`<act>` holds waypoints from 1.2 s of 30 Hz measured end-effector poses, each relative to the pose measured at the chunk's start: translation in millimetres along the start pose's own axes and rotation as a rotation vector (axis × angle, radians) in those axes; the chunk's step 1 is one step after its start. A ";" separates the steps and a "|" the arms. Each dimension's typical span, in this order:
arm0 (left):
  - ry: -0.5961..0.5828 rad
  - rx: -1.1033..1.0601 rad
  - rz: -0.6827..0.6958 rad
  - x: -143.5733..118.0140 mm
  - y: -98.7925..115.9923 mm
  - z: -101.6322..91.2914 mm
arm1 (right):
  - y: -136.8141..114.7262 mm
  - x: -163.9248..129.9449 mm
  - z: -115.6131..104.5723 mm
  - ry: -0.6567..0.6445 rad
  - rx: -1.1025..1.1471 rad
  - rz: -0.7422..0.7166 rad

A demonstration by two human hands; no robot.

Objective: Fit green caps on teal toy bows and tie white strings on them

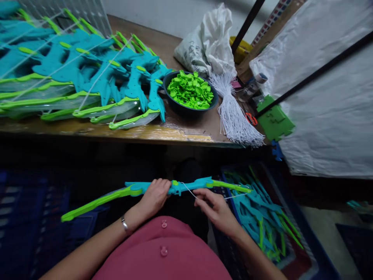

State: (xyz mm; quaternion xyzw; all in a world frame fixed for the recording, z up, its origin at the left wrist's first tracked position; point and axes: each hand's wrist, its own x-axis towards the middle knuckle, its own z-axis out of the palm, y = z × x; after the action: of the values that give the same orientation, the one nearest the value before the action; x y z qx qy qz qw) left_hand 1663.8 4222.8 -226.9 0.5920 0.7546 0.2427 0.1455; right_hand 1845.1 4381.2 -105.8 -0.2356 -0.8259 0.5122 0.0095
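A toy bow (192,186) with a teal middle and lime-green limbs lies crosswise in front of my body. My left hand (155,192) is wrapped round its teal grip, left of a small green piece at the centre. A thin white string (189,189) runs from the right limb's tip through the fingers of my right hand (211,204) and on toward the middle of the bow. The fingers of that hand are pinched on the string, just below the bow. The left limb (96,203) shows no string on it.
On the table (186,134) lie stacked strung bows (87,66), a bowl (190,113) of small green pieces, a bundle of white strings (237,112), orange-handled scissors (251,119) and a white sack (204,42). A blue crate (313,249) of bow parts stands at lower right.
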 end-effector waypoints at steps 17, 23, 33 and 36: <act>-0.378 -0.243 -0.042 35.9 -11.1 -1.5 | -45.4 40.2 17.1 -0.240 0.222 0.058; 0.007 -0.252 -0.101 -2.8 -11.8 1.7 | -32.6 71.7 24.9 -0.174 0.132 0.072; 0.548 -0.458 -0.862 -48.4 -151.3 -33.7 | -33.1 103.2 41.0 -0.234 0.200 0.088; 0.498 -0.651 -0.891 -31.5 -158.7 -20.3 | -39.7 113.2 49.0 -0.273 0.029 0.014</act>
State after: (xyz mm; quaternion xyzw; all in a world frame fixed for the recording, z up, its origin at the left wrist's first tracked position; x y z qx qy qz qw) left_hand 1531.0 4159.6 -297.4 0.0693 0.8283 0.5079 0.2260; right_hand 1716.9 4370.7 -120.8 -0.1691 -0.8103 0.5515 -0.1033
